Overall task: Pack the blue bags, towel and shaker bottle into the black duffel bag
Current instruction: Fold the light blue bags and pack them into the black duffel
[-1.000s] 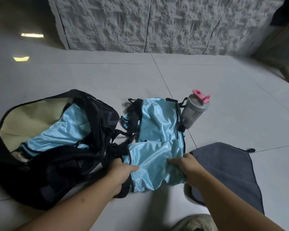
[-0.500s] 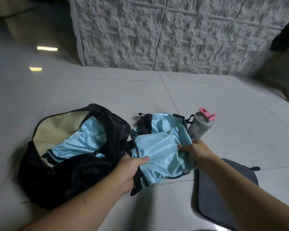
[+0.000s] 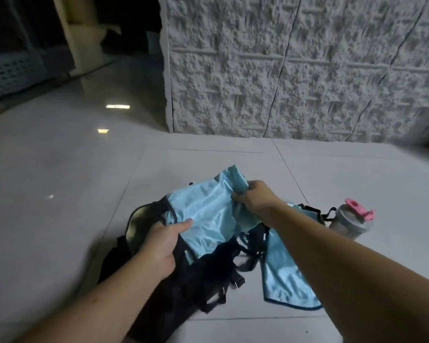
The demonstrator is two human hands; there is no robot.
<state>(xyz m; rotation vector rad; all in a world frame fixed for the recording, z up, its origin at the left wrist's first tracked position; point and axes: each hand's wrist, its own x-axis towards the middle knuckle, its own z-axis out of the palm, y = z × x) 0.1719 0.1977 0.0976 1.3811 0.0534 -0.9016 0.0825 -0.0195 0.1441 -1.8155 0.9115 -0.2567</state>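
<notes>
In the head view, both hands carry a light blue bag [image 3: 208, 216] above the open black duffel bag [image 3: 183, 280], which lies on the tiled floor [image 3: 60, 194]. The left hand [image 3: 162, 241] pinches the blue bag's near, dark-trimmed corner between thumb and fingers, while the right hand [image 3: 254, 198] is clenched around a bunched fold at its far top edge. A second blue bag [image 3: 282, 276] lies flat on the floor just right of the duffel, its black straps tangled against the duffel's side, and the shaker bottle [image 3: 349, 222] with a pink lid stands further right, well apart from the hands. The towel is not in view. To do this step well, I judge the hands should keep the slippery fabric spread between them, bring it over the pale lining visible at the duffel's mouth, and lower it flat without snagging the loose straps, leaving room for the remaining things. Compared with half a second ago, the blue bag has risen off the floor and swung left over the duffel, the right hand has shifted to its upper edge, and the camera has tilted up, so the towel has dropped out of sight.
</notes>
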